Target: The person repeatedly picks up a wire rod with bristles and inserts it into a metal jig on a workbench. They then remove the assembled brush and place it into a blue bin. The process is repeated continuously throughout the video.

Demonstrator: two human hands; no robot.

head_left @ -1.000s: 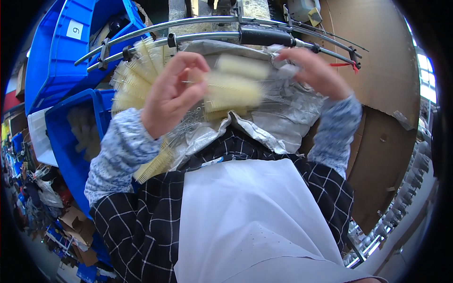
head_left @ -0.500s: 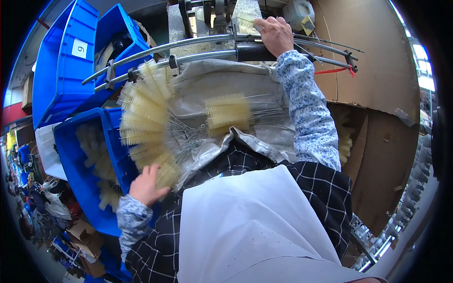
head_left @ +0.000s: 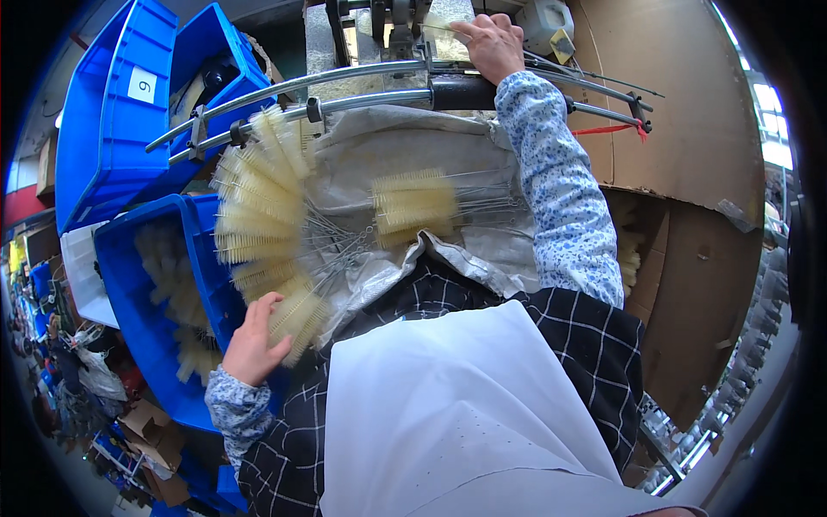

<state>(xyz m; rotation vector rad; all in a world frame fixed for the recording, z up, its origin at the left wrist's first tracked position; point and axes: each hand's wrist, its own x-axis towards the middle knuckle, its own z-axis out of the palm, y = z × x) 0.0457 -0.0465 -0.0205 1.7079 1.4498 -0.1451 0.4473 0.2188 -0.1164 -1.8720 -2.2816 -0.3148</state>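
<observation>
My right hand [head_left: 495, 47] reaches up to the machine [head_left: 398, 39] at the top, fingers closed on a pale bristle brush [head_left: 442, 26], partly blurred there. At the lower left, my left hand [head_left: 254, 340] has its thumb and fingers apart, beside the lowest brush [head_left: 299, 317] of a fanned pile. That pile of cream bristle brushes [head_left: 258, 202] lies with bristles to the left and twisted wire stems toward the middle. A smaller stack of brushes [head_left: 415, 207] rests on the grey-white cloth [head_left: 405, 142], stems pointing right.
Two curved metal rails [head_left: 362, 105] cross in front of the machine. Blue bins [head_left: 116, 121] stand at the left; a lower blue bin [head_left: 194, 258] holds more brushes. A large cardboard box [head_left: 680, 112] with brushes inside stands at the right. A white jug [head_left: 543, 26] sits behind.
My right hand has shifted slightly left and up at the machine. My left hand has drawn a little left, and its fingers have spread beside the lowest brush.
</observation>
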